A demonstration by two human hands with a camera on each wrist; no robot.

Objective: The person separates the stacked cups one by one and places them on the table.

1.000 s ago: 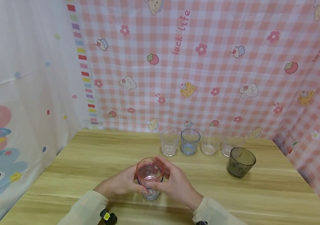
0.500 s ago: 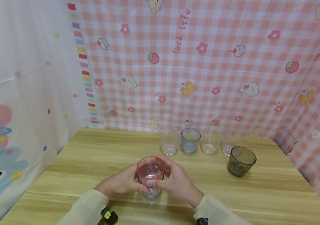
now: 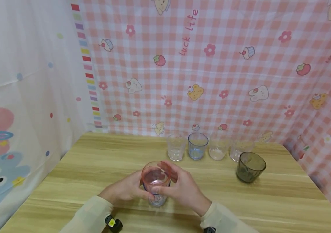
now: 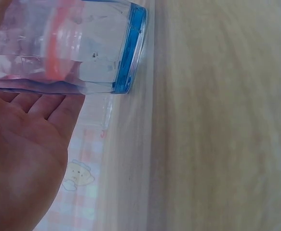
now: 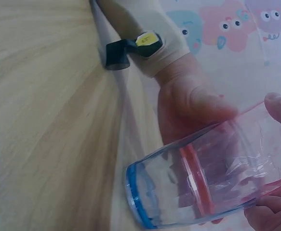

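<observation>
A pink clear cup (image 3: 156, 170) is nested inside a clear cup with a blue rim and blue base (image 4: 104, 50), upright in front of me. Its pink base ring (image 5: 196, 178) shows through the outer wall. My left hand (image 3: 130, 187) curls round the side of the blue-tinted cup, thumb at the front. From the other side my right hand (image 3: 181, 187) holds the pink cup's upper part, its thumb (image 5: 277, 107) against the wall. The right fingers are partly hidden behind the cups in the head view.
Along the wooden table's (image 3: 95, 165) back stand a clear cup (image 3: 176, 149), a blue cup (image 3: 198, 147) and two more pale clear cups (image 3: 217, 149). A dark smoky cup (image 3: 249, 168) stands in front of the row's right end. Printed cloth (image 3: 145, 81) hangs behind.
</observation>
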